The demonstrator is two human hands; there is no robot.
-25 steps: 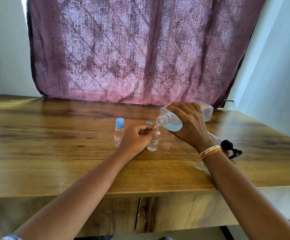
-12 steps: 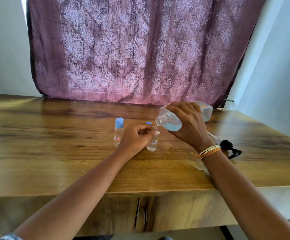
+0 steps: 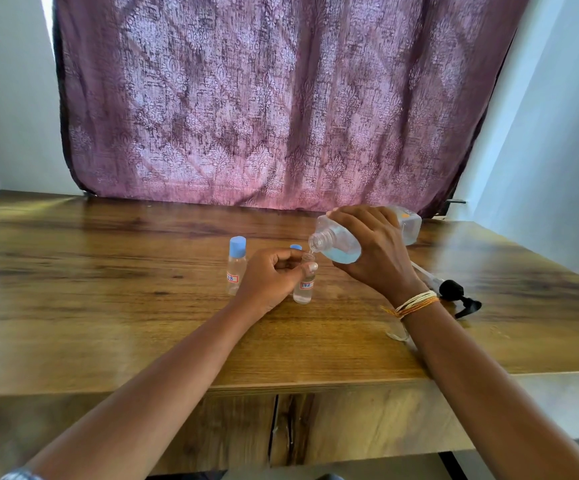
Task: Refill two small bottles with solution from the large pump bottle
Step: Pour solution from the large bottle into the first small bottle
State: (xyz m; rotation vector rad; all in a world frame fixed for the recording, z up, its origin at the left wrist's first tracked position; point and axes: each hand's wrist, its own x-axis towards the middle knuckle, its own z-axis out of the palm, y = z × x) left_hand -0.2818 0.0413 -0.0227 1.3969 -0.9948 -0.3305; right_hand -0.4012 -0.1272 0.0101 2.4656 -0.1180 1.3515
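Still, my right hand point(image 3: 374, 251) grips the big bottle point(image 3: 341, 242), tipped just like before with its mouth over the open small bottle point(image 3: 305, 289). My left hand point(image 3: 270, 278) keeps pinching that small bottle standing on the table point(image 3: 108, 306). Nothing has moved, and the capped small bottle point(image 3: 236, 268) stands just beside.
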